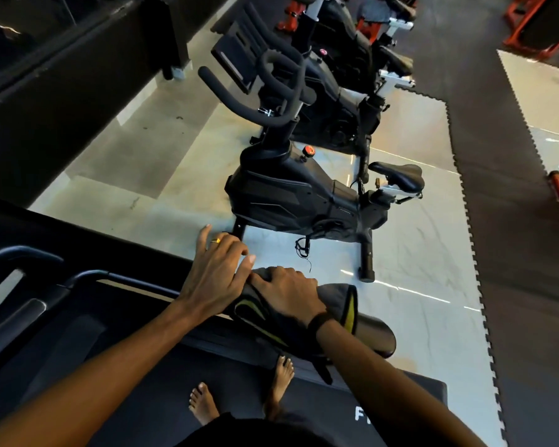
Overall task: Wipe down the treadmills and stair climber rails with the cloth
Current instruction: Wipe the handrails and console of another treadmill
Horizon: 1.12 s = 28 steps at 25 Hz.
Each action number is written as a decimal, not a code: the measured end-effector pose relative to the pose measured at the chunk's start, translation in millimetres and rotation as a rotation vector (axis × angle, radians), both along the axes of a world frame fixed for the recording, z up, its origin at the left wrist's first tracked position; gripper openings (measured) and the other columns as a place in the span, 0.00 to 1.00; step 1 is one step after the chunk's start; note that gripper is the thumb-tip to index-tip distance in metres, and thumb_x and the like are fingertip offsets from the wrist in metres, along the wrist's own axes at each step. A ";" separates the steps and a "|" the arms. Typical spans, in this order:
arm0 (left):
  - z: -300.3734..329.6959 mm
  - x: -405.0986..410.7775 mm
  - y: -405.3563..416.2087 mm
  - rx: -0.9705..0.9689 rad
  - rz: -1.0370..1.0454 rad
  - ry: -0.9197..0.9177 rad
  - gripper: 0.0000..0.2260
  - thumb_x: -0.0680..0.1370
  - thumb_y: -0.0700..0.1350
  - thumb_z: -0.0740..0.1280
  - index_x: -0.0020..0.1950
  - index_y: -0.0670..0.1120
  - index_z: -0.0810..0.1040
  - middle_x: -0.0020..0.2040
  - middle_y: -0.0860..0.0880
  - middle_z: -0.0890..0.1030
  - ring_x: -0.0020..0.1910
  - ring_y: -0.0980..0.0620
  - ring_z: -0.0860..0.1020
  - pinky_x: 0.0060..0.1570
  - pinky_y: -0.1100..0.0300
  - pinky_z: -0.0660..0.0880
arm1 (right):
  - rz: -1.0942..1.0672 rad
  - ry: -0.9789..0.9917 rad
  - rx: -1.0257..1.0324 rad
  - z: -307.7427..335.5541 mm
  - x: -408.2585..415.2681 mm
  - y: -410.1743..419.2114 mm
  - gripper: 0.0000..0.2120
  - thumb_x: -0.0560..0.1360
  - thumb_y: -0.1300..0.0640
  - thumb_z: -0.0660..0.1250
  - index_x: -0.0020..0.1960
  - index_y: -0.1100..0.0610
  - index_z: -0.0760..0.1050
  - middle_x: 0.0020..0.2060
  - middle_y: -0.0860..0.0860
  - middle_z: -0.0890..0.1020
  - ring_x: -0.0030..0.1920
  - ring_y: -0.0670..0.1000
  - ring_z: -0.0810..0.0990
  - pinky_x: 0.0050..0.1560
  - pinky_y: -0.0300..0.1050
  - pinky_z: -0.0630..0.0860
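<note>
One cloth [338, 301], dark grey with a yellow-green stripe, lies draped over the right handrail [373, 330] of the treadmill, near the rail's rounded end. It is folded over the rail, and one part hangs down on the inner side, toward the belt. I judge it to be soft and light: it will follow the curve of the rail easily, but it may also bunch up or slip off if it is only pushed with the fingertips. A good hold would be from above, with the palm pressing the cloth onto the rail and the fingers wrapping both sides, so that it slides together with the hand.

The right hand [288, 293] lies on top of the cloth, palm down, with its fingers curled over the cloth and the rail under it; it wears a dark band at the wrist. The left hand [221, 269] is just beside it, further along the rail from the rounded end. Its fingers are fairly straight and a little spread, and they rest near the front edge of the cloth; whether they really press on it I cannot tell. This hand has a gold ring.

Below the rail, two bare feet [242, 393] stand on the treadmill belt [304, 411]. Beyond the rail, on the pale floor, stands a black exercise bike [304, 195], with more bikes behind it.
</note>
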<state>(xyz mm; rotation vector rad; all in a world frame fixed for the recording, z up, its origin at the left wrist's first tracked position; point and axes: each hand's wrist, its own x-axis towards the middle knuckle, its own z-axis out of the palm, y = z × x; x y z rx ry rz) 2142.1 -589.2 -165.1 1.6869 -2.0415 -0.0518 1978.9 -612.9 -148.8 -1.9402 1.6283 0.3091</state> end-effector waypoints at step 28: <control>1.2 1.0 2.1 0.022 -0.004 0.094 0.21 0.82 0.54 0.51 0.46 0.43 0.77 0.45 0.47 0.79 0.49 0.44 0.76 0.70 0.40 0.55 | -0.223 0.119 -0.624 -1.3 -101.3 95.4 0.27 0.78 0.40 0.51 0.64 0.54 0.78 0.60 0.54 0.80 0.61 0.59 0.76 0.58 0.57 0.68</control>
